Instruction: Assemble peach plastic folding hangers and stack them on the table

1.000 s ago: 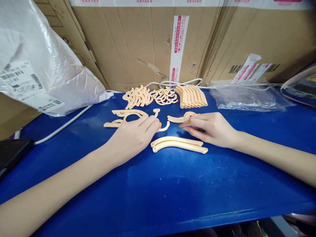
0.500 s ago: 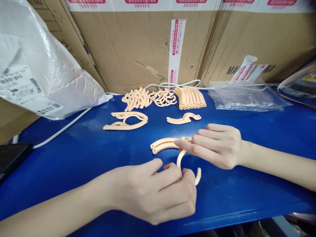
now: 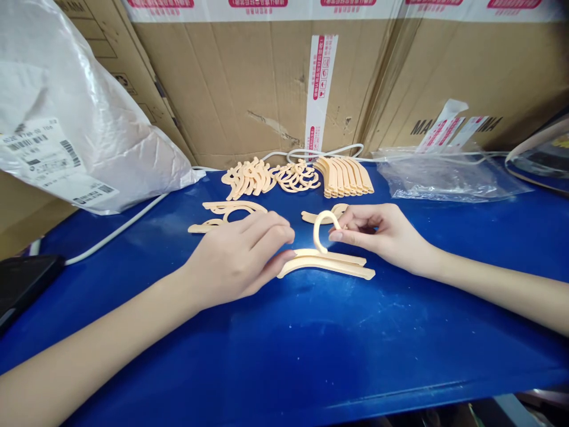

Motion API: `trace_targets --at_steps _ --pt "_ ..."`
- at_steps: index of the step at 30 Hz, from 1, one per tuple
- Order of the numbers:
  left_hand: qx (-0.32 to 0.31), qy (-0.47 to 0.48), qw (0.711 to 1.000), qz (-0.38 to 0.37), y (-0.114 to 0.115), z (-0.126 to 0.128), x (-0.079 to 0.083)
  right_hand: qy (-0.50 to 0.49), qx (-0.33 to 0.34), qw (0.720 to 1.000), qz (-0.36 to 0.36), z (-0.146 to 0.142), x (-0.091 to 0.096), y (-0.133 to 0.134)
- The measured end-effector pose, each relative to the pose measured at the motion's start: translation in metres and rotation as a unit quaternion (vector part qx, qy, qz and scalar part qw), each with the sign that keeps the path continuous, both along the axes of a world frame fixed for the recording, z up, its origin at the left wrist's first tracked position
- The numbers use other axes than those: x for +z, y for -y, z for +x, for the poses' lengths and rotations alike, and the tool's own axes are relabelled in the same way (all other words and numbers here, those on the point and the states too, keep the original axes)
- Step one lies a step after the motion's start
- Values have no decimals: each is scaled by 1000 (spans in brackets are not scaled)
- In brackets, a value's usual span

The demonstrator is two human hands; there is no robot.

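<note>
My right hand (image 3: 382, 234) pinches a cream plastic hanger hook (image 3: 318, 232) between thumb and fingers, its curve pointing left. Below the hook lie two curved hanger arms (image 3: 331, 264), side by side on the blue table (image 3: 320, 344). My left hand (image 3: 246, 255) hovers at their left ends, which it covers; a gap shows between its thumb and bent fingers. Whether the thumb touches the arms I cannot tell. Behind my left hand is a folded hanger (image 3: 235, 205), partly hidden. Behind the held hook lies another curved hanger piece (image 3: 309, 217), also partly covered.
Along the back lie a pile of short curved pieces (image 3: 249, 178), a heap of hooks (image 3: 297, 177) and a row of hanger arms (image 3: 347, 177). A clear plastic bag (image 3: 448, 175) lies back right. A white parcel (image 3: 102, 136) and a dark phone (image 3: 26, 284) are left; cardboard boxes (image 3: 249, 89) stand behind.
The hook has gone from my left hand into my right, which has lifted off the two arms. My left hand has moved up and back to the arms' left ends.
</note>
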State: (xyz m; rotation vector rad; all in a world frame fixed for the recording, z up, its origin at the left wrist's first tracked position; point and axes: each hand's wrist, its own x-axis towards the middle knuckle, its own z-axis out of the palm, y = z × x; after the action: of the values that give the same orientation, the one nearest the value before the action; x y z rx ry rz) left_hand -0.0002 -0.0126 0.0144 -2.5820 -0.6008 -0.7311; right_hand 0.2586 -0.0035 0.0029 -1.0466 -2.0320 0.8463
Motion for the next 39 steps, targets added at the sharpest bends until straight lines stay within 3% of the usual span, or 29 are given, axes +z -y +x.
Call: trace_targets --at_steps 3,6,14,26,35,39 --pt "-23 -66 996 -58 -4 1 -2 -60 -5 994 -96 -1 -1 -5" --pt "-37 -89 986 -139 -5 2 -5 -84 -13 987 -134 -1 -1 -7" --pt "-21 -110 957 -268 2 4 -3 -80 29 989 -119 2 -3 -9" --pt "-13 -106 944 -311 3 8 -1 -71 38 987 -140 -3 0 -8" --pt "-9 -32 953 -302 7 11 -3 -59 32 988 -140 -1 2 -9" --pt "9 108 908 -406 7 10 5 -69 33 987 -144 -2 3 -9"
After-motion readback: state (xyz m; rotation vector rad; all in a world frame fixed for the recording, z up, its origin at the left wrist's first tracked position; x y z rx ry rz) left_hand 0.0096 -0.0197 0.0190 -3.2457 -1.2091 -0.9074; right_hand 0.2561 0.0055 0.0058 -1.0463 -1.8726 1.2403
